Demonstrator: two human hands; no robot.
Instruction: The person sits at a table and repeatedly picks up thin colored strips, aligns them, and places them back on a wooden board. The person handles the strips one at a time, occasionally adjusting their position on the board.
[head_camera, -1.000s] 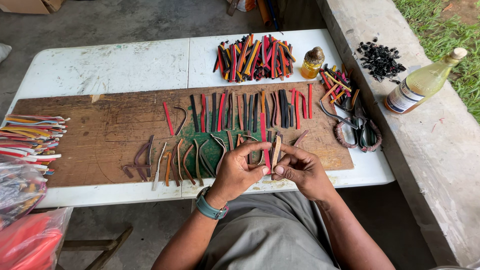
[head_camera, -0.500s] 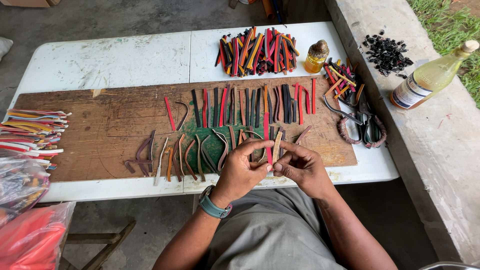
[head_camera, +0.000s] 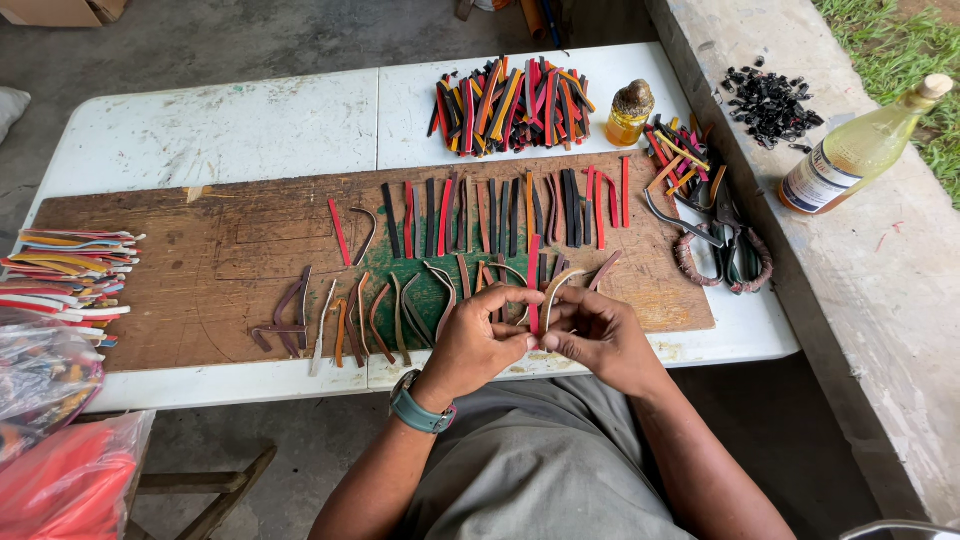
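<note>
Left hand (head_camera: 478, 345) and right hand (head_camera: 598, 335) pinch a red strip (head_camera: 533, 290) upright between closed fingertips, above the wooden board (head_camera: 180, 270).

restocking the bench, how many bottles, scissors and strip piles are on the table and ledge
bottles: 2, a small amber bottle and a large yellow bottle
scissors: 1
loose piles of coloured strips: 3
total: 6
</note>
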